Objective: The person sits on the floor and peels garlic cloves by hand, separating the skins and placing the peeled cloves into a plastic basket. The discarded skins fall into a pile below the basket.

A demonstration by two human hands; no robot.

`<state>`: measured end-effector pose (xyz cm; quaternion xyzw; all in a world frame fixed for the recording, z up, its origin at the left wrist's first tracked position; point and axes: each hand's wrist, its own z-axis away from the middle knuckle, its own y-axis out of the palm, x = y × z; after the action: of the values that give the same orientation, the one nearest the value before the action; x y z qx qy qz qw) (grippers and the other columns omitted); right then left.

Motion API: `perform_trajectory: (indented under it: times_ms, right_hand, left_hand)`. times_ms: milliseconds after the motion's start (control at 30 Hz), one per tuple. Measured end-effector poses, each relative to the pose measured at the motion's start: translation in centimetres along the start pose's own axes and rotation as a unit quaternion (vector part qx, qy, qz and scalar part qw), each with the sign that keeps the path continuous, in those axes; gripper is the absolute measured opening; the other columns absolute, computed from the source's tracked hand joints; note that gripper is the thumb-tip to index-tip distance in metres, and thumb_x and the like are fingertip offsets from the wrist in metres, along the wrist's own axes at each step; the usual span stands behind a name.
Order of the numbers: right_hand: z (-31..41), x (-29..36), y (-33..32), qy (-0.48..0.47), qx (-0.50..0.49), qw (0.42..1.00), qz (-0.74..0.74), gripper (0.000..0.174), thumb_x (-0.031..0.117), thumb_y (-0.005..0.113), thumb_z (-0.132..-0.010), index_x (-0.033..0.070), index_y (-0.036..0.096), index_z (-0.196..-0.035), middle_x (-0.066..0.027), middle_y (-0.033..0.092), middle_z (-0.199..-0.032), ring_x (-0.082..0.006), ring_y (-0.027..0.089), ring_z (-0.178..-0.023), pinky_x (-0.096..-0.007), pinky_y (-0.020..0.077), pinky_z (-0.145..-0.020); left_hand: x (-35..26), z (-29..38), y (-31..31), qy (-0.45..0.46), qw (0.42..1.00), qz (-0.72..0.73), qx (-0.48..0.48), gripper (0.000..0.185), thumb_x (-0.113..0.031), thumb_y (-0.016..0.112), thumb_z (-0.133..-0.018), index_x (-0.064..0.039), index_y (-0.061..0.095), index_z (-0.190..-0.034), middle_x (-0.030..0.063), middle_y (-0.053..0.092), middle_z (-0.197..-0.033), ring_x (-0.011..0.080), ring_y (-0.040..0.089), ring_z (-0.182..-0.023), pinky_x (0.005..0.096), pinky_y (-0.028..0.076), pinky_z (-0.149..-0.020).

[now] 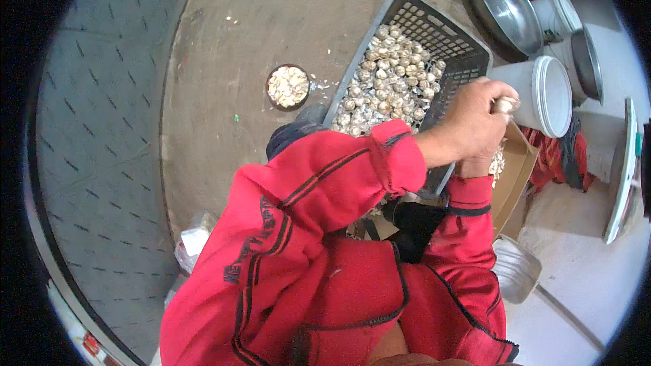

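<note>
My left hand point(470, 114) reaches across to the right, its fingers closed around a pale garlic bulb point(506, 105). Just beneath it is my right hand point(475, 166), pressed close; only its wrist side shows, and its fingers are hidden. Both hands are over the right-hand rim of a dark plastic crate point(463, 43). Many whole garlic bulbs point(389, 76) lie loose in that crate. Below the hands, a cardboard box point(513, 183) holds pale garlic pieces point(497, 165), partly covered by my right wrist.
A small round bowl point(288, 87) of garlic cloves stands on the floor point(224, 61) left of the crate. To the right are a white bucket point(529, 94), a metal basin point(506, 7) and red cloth point(552, 157). A metal pan point(516, 269) lies near my right sleeve.
</note>
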<state>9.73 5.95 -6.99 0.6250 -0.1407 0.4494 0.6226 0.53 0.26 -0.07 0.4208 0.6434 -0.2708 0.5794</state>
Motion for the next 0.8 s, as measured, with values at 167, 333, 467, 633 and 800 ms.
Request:
perform_trajectory:
  times_ms: [167, 333, 467, 633, 800]
  right_hand:
    - [-1.0, -3.5, 1.2, 0.212, 0.121, 0.967, 0.074, 0.030, 0.028, 0.051, -0.096, 0.001, 0.051, -0.111, -0.0103, 0.062, -0.096, -0.0110, 0.058, -0.071, -0.0188, 0.0459, -0.056]
    - [0.0, -12.7, 7.3, 0.377, 0.129, 0.897, 0.190, 0.026, 0.024, 0.052, -0.095, 0.000, 0.058, -0.102, -0.0095, 0.063, -0.095, -0.0116, 0.057, -0.070, -0.0193, 0.0398, -0.051]
    - [0.1, -19.5, 11.6, 0.418, 0.127, 0.880, 0.188, 0.035, 0.027, 0.050, -0.097, -0.004, 0.054, -0.113, -0.0214, 0.063, -0.108, -0.0257, 0.066, -0.092, -0.0306, 0.0528, -0.072]
    - [0.2, -24.4, 13.6, 0.384, 0.058, 0.874, 0.294, 0.058, 0.032, 0.051, -0.097, -0.004, 0.030, -0.138, -0.0341, 0.045, -0.131, -0.0397, 0.057, -0.110, -0.0438, 0.0536, -0.086]
    - [0.0, -18.8, 11.5, 0.360, 0.191, 0.864, 0.297, 0.045, 0.029, 0.061, -0.093, -0.003, 0.054, -0.123, -0.0169, 0.059, -0.119, -0.0282, 0.060, -0.106, -0.0379, 0.0549, -0.081]
  left_hand:
    - [-1.1, 0.2, 0.1, -0.036, 0.999, 0.032, 0.000, 0.024, -0.006, 0.063, -0.075, -0.006, 0.068, -0.098, 0.0153, 0.066, -0.095, 0.0308, 0.065, -0.090, 0.0375, 0.050, -0.079]
    - [-1.5, 0.0, -1.4, -0.043, 0.995, 0.095, 0.004, 0.017, -0.002, 0.060, -0.075, -0.003, 0.067, -0.091, 0.0214, 0.063, -0.092, 0.0397, 0.062, -0.091, 0.0455, 0.049, -0.080]
    - [-1.7, -0.3, -1.3, -0.035, 0.996, 0.084, -0.004, 0.026, -0.003, 0.064, -0.072, -0.003, 0.066, -0.098, 0.0193, 0.065, -0.092, 0.0367, 0.065, -0.086, 0.0413, 0.051, -0.075]
    - [-2.3, -0.4, -3.5, -0.039, 0.995, 0.088, -0.003, 0.025, -0.003, 0.063, -0.072, -0.002, 0.066, -0.097, 0.0202, 0.065, -0.092, 0.0376, 0.064, -0.087, 0.0416, 0.051, -0.076]
    - [-1.5, -0.7, -3.1, -0.017, 0.997, 0.069, -0.023, 0.024, -0.003, 0.062, -0.072, -0.003, 0.068, -0.095, 0.0204, 0.065, -0.092, 0.0377, 0.064, -0.088, 0.0420, 0.051, -0.077]
